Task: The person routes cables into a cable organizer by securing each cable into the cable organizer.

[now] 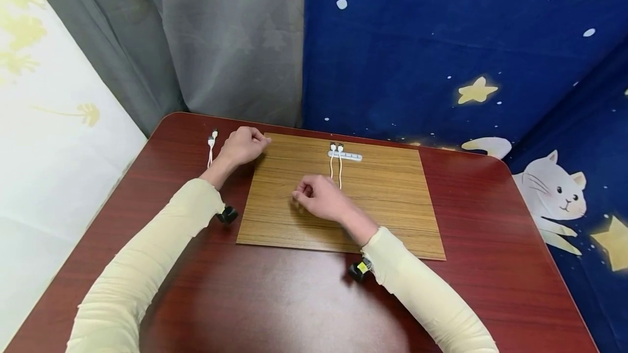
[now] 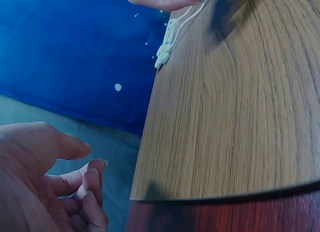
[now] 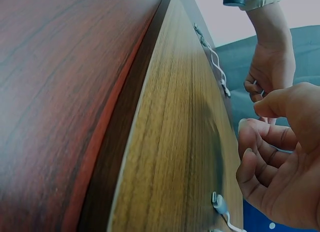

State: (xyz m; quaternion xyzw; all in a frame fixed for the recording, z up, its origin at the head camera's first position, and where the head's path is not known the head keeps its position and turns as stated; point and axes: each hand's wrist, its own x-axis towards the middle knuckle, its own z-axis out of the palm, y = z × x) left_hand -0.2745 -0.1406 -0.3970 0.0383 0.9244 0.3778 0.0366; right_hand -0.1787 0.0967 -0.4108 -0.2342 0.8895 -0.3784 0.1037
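Observation:
My left hand [image 1: 243, 146] hovers by the far left corner of a wood-grain board [image 1: 284, 222]. Its fingers are loosely curled with nothing between them, as the left hand [image 2: 60, 177] also shows in the left wrist view. Above the board's middle is my right hand [image 1: 321, 196], loosely curled and empty; in the right wrist view, a gap shows between thumb and fingers of the right hand [image 3: 285, 157]. Two white cables [image 1: 340, 170] run from a pale clip strip [image 1: 350, 157] near the board's far edge, side by side in its left part, and pass behind the right hand.
Another white cable [image 1: 210, 152] with several connector ends lies on the red-brown table [image 1: 284, 293], left of the board and partly behind the left forearm. Grey curtain [image 1: 235, 42] and blue star-patterned curtain [image 1: 417, 53] hang beyond the table's far edge.

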